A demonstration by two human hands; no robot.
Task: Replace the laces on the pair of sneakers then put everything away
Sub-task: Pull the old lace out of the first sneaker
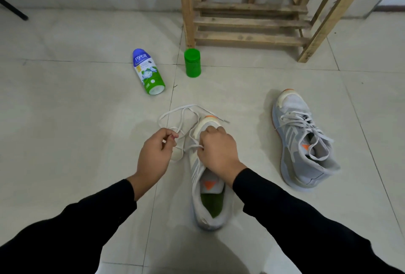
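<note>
1. Nearest me, the grey mesh sneaker [208, 203] lies on the tiled floor [65, 120], toe pointing away.
2. My left grip [153, 155] pinches the loose white lace [175, 111]. My right grip [217, 151] is clamped on it at the eyelets, I judge for threading.
3. Beyond lie the laced second sneaker [304, 142], a toppled blue-and-green bottle [149, 72], a green jar [192, 62] and a wooden rack [247, 21]. None obstructs.

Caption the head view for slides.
Left hand and right hand pinch a white lace at the near sneaker; the laced sneaker lies apart.

near sneaker [208, 197] centre; second sneaker [304, 142] right; bottle [148, 71], jar [192, 62] behind; rack [252, 10] beyond.
</note>
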